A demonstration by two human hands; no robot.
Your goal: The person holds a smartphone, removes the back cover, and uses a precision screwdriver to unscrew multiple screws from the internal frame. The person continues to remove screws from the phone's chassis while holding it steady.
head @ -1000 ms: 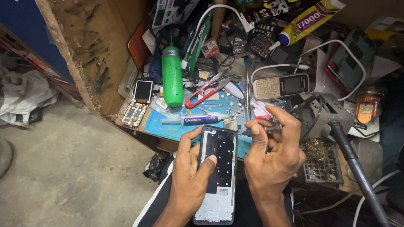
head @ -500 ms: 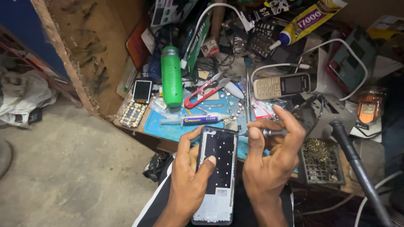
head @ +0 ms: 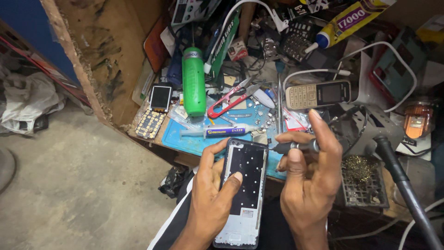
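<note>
My left hand (head: pixel 210 194) holds an opened smartphone frame (head: pixel 243 187), black inside with a pale lower end, its thumb pressed on the middle of it. My right hand (head: pixel 310 180) grips a small dark screwdriver (head: pixel 296 147) held level, tip pointing left toward the frame's upper right corner. Both hands sit over my lap at the front edge of a blue work mat (head: pixel 194 139).
The cluttered bench holds a green bottle (head: pixel 193 81), red-handled snips (head: pixel 229 99), a syringe tube (head: pixel 217 132), a beige keypad phone (head: pixel 317 94), a keypad board (head: pixel 150 122), a glue tube (head: pixel 347 21), brass wool holder (head: pixel 363 178), a black soldering handle (head: pixel 402 185). Concrete floor lies left.
My right hand has lowered slightly and turned the screwdriver level toward the frame's top corner. My left hand keeps the same hold on the frame.
</note>
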